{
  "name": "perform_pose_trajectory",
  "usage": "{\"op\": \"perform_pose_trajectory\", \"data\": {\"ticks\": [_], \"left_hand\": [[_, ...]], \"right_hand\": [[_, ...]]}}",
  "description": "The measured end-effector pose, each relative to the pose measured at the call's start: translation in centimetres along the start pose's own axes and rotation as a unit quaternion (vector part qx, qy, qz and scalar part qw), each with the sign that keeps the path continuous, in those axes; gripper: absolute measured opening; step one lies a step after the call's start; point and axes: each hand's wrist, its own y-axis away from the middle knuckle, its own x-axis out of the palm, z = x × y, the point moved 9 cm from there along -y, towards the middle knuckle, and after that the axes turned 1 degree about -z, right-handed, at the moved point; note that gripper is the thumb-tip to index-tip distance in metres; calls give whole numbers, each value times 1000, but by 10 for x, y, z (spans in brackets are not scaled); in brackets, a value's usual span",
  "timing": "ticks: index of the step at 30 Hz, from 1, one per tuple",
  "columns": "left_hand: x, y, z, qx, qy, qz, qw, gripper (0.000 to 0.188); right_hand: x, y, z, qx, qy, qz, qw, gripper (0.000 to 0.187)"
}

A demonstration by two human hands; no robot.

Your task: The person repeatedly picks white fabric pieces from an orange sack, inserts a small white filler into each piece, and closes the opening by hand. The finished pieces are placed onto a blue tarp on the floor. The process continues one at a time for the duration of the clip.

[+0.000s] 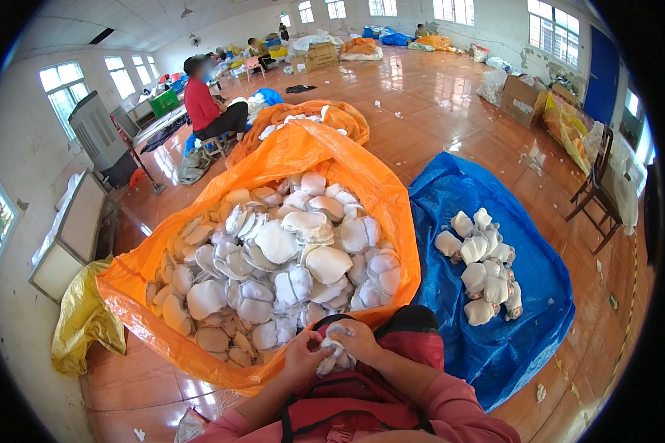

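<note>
Above my lap, my left hand (305,357) and my right hand (355,341) are close together, both with bent fingers closed on a bunched white fabric pad (335,359). Part of the pad is hidden by the fingers. Right in front of my knees spreads a big open orange sack (144,255), heaped with white, rounded, cup-like pads (276,241), some stacked or tied in bundles. To the right, a blue plastic sheet (524,295) bears a small pile of bundled white pads (488,266).
Beyond the sack, a person in a red top (202,103) sits on a low stool near another orange sack (347,118). A yellow sack (89,314) lies at the left by a white panel (70,240). At the right stand a wooden chair (598,192) and a cardboard box (521,100).
</note>
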Motion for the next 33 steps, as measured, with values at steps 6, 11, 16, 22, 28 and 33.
{"op": "perform_pose_trajectory", "data": {"ticks": [6, 11, 16, 22, 28, 33], "left_hand": [[3, 7, -16, 59, 8, -86, 995, 24], [3, 14, -38, 116, -80, -129, 982, 23], [6, 25, -63, 140, -157, -146, 967, 23], [6, 27, -51, 145, -138, -155, 967, 25], [8, 22, -55, 171, -152, -124, 966, 29], [8, 22, -61, 155, -173, -108, 967, 31]], "right_hand": [[0, -1, -11, 52, -35, -25, 998, 23], [10, -3, -40, 102, -158, -13, 982, 24], [17, -3, -49, 150, -209, -11, 966, 25], [16, -6, -42, 134, -210, -8, 968, 27], [14, -8, -46, 123, -174, 8, 977, 28], [13, -7, -42, 135, -175, 12, 975, 30]]}}
